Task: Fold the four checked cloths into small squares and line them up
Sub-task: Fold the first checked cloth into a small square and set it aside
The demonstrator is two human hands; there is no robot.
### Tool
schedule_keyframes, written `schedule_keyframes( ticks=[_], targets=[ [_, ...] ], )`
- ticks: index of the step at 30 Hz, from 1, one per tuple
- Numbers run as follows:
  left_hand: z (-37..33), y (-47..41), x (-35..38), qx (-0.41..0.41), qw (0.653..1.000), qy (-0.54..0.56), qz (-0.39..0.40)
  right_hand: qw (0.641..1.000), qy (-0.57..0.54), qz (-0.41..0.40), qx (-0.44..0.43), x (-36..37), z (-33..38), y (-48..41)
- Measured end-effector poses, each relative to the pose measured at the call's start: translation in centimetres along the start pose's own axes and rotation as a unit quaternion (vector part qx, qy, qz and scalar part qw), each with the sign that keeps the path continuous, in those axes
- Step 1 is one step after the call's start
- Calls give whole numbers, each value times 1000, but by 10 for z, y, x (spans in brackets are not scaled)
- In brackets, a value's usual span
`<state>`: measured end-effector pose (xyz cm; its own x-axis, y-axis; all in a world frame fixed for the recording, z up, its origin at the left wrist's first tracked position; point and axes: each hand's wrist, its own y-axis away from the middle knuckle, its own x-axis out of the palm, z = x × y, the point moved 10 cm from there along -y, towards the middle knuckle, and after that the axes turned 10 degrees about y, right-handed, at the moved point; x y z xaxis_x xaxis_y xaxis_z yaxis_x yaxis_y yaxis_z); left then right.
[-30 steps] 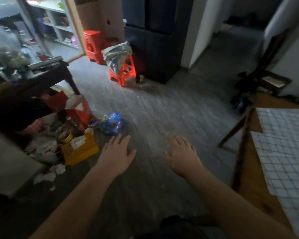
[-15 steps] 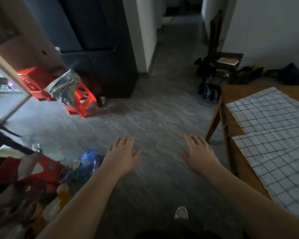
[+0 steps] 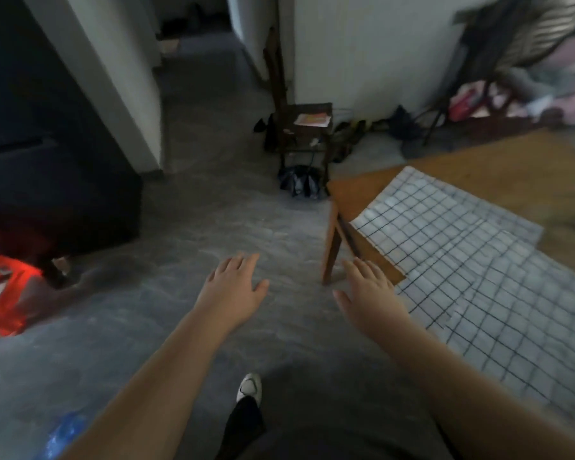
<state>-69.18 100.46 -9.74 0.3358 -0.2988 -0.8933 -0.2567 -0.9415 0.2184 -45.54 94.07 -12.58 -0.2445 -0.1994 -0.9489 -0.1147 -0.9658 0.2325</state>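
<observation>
White cloths with a dark check lie flat and overlapping on a wooden table (image 3: 518,167) at the right. One checked cloth (image 3: 425,214) lies farther back, another checked cloth (image 3: 512,310) nearer me; further layers blur together. My left hand (image 3: 234,287) hovers palm down over the grey floor, fingers straight, holding nothing. My right hand (image 3: 369,293) is stretched out the same way, just left of the table's near corner and the nearer cloth's edge, touching neither as far as I can tell.
A dark wooden chair (image 3: 304,127) with paper on its seat stands against the white wall ahead. A dark cabinet (image 3: 47,154) and a red plastic stool (image 3: 0,293) are at the left. Clothes (image 3: 528,84) pile at the back right. My shoe (image 3: 249,388) shows below.
The view has swung to the right, bringing the table and checked cloths closer to the middle. Both hands stay outstretched and empty; the right hand is now near the table's corner.
</observation>
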Motion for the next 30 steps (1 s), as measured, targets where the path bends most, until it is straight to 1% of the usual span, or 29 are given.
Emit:
schedule_keyframes(
  ticks=[4,9,11,14,17,19,22,26,28,30],
  targets=[
    [-22,-72,-6,89,994,-12,54,993,-27,-35,107,-11,-18,-17],
    [-65,-135,1,207,971,-30,115,965,-84,-77,238,-20,-37,-3],
    [-89,-144,16,250,957,-34,146,947,-103,-78,295,-18,-49,11],
    [-130,-143,47,312,925,-50,210,917,-131,-77,370,-9,-75,36],
    [-175,-140,74,366,894,-94,242,881,-142,-93,441,-2,-108,66],
    [-205,-136,90,400,873,-116,256,863,-160,-99,469,6,-127,85],
    [-248,-129,117,432,850,-120,275,842,-185,-102,496,22,-158,107],
    [-318,-121,161,482,817,-143,282,811,-216,-98,534,45,-218,135],
    [-353,-117,186,496,803,-156,291,805,-224,-83,543,57,-248,145],
    [-381,-114,213,507,790,-172,299,811,-225,-67,536,70,-271,149]
  ],
)
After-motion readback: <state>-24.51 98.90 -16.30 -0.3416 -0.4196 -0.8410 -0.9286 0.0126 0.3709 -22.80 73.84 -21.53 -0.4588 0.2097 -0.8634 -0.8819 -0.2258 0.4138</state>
